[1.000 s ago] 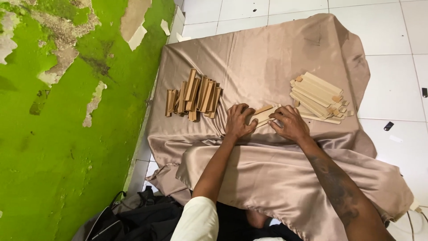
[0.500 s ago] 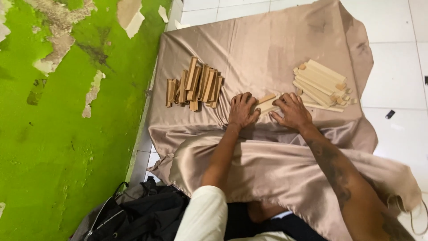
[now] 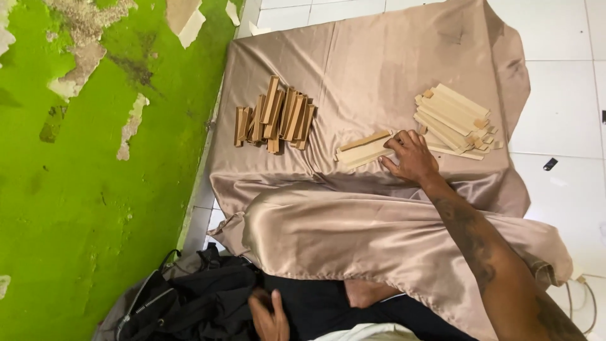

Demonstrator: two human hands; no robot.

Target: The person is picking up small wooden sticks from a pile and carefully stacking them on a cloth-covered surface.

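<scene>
My right hand (image 3: pixel 410 155) rests on the shiny beige cloth (image 3: pixel 379 69), its fingertips touching the right end of a few light wooden sticks (image 3: pixel 363 149) lying side by side. Just right of it lies a stack of pale flat wooden strips (image 3: pixel 454 120). A heap of darker wooden blocks (image 3: pixel 274 117) sits at the cloth's left. My left hand (image 3: pixel 268 316) is down at the bottom, fingers spread, resting on a black bag (image 3: pixel 189 303) and holding nothing.
A green wall with peeling paint (image 3: pixel 82 158) runs along the left. White floor tiles (image 3: pixel 562 95) lie to the right, with a small black object (image 3: pixel 550 164) on them. The cloth drapes over my lap (image 3: pixel 353 233). A cable (image 3: pixel 584 284) shows at bottom right.
My left hand has left the sticks and dropped back to the black bag. The right hand stays by the sticks, which now lie uncovered. The view has shifted closer.
</scene>
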